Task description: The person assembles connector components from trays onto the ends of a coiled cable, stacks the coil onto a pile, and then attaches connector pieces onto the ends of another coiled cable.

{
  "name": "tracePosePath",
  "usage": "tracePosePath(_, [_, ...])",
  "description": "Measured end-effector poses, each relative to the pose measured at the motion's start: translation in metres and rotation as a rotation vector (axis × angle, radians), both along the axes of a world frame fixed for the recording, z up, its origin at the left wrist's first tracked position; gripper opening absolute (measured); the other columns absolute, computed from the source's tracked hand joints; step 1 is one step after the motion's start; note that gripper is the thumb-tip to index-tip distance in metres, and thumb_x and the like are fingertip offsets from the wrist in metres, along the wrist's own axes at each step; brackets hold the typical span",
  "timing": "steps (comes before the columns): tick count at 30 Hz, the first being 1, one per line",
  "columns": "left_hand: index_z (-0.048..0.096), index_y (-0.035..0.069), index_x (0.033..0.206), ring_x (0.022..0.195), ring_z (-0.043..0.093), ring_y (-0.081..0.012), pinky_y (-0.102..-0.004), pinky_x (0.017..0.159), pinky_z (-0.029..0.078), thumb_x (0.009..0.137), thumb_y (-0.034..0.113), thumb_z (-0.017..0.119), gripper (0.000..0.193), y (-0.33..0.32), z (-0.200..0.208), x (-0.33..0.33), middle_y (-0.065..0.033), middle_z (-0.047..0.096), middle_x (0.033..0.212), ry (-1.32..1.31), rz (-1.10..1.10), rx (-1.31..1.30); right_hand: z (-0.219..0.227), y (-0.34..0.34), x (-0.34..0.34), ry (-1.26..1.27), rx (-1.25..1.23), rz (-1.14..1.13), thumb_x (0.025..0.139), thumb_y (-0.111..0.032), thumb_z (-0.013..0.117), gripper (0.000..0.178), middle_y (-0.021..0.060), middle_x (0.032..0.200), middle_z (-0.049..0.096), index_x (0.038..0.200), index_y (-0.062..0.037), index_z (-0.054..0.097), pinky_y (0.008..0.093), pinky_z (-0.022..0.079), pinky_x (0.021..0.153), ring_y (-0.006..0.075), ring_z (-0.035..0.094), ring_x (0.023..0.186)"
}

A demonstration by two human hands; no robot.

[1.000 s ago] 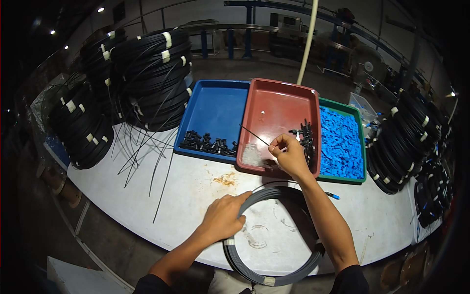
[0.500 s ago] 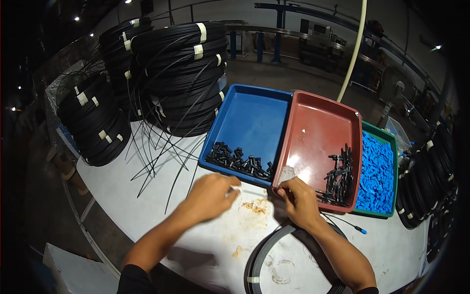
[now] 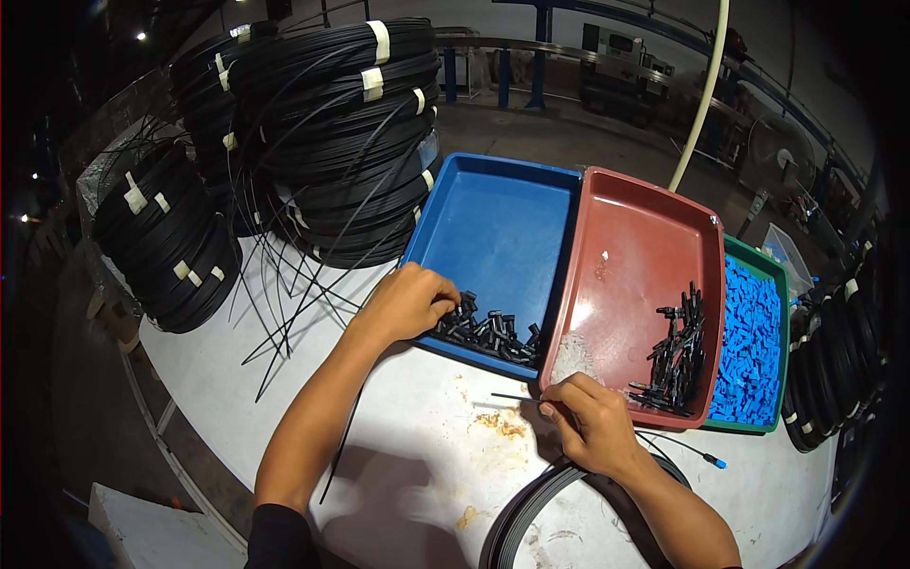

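Note:
My left hand (image 3: 413,300) reaches over the near-left wall of the blue tray (image 3: 512,223). Its fingers are curled and pinched at the edge of a pile of small black plastic connector parts (image 3: 495,332); what lies between the fingertips is hidden. Pinched in my right hand (image 3: 590,417), just in front of the red tray (image 3: 621,242), is a thin black cable (image 3: 512,395) whose free end points left. Below that hand lies a coil of black cable (image 3: 531,507) on the white table. One cable end with a blue tip (image 3: 716,462) sticks out to the right of the coil.
The red tray holds longer black connectors (image 3: 678,351). Blue caps (image 3: 749,341) fill the green tray (image 3: 784,332). Tall stacks of taped black cable coils (image 3: 332,142) stand at the back left, loose ends trailing across the table (image 3: 218,379). More coils (image 3: 825,360) are at the right.
My left hand has moved up and forward from the table to the parts in the blue tray. The cable end in my right hand now shows clearly. The whole view has shifted slightly.

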State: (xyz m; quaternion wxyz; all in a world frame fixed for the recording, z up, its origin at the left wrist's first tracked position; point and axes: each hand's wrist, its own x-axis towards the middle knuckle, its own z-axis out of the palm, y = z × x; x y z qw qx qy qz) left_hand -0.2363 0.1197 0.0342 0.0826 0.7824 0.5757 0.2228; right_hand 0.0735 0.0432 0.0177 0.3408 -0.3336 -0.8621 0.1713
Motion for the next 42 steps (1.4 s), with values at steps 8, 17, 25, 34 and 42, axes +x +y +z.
tracePosePath(8, [0.08, 0.006, 0.1, 0.086, 0.074, -0.0299, -0.0385, 0.081, 0.057, 0.086, 0.011, 0.074, 0.016, 0.003, 0.009, 0.016, -0.014, 0.077, 0.096, -0.002, 0.011, 0.05, 0.0, 0.001, 0.002, -0.024, 0.028, 0.036, 0.084, -0.005, 0.074, 0.012, 0.0113, 0.086, 0.064, 0.093, -0.001, 0.068, 0.0399, 0.053, 0.061, 0.0318, 0.066, 0.069])
tracePosePath(17, [0.08, 0.01, 0.098, 0.092, 0.066, -0.0265, -0.0392, 0.083, 0.054, 0.081, 0.002, 0.073, 0.02, 0.007, 0.007, 0.022, -0.0065, 0.076, 0.094, 0.142, -0.132, 0.164, 0.001, 0.0, 0.002, 0.014, -0.017, 0.099, 0.077, 0.009, 0.067, 0.032, 0.0149, 0.102, 0.067, 0.107, -0.0002, 0.066, 0.041, 0.058, 0.077, 0.0353, 0.069, 0.09])
tracePosePath(25, [0.082, 0.014, 0.094, 0.1, 0.061, -0.021, -0.0368, 0.087, 0.049, 0.073, -0.005, 0.073, 0.03, 0.014, 0.001, 0.026, 0.0001, 0.073, 0.099, 0.38, -0.232, 0.33, -0.002, 0.002, 0.003, -0.005, 0.011, 0.092, 0.079, 0.004, 0.068, 0.027, 0.0126, 0.097, 0.065, 0.106, -0.003, 0.067, 0.0404, 0.057, 0.07, 0.0327, 0.069, 0.082])
tracePosePath(34, [0.079, 0.008, 0.088, 0.098, 0.06, -0.0202, -0.0342, 0.084, 0.045, 0.067, -0.003, 0.076, 0.024, 0.025, 0.005, 0.022, 0.0, 0.074, 0.1, 0.449, -0.288, 0.273, -0.004, 0.002, 0.003, -0.005, 0.015, 0.096, 0.079, 0.002, 0.068, 0.026, 0.0127, 0.095, 0.064, 0.104, -0.0034, 0.067, 0.0408, 0.057, 0.069, 0.033, 0.068, 0.08])
tracePosePath(42, [0.076, 0.006, 0.086, 0.095, 0.063, -0.0239, -0.0354, 0.088, 0.046, 0.071, 0.004, 0.075, 0.014, 0.021, 0.017, 0.016, -0.0057, 0.074, 0.089, 0.235, -0.241, 0.056, -0.005, 0.0, 0.005, -0.007, 0.056, 0.076, 0.079, 0.001, 0.068, 0.026, 0.0127, 0.093, 0.064, 0.104, -0.0031, 0.066, 0.0415, 0.056, 0.068, 0.0332, 0.068, 0.08])
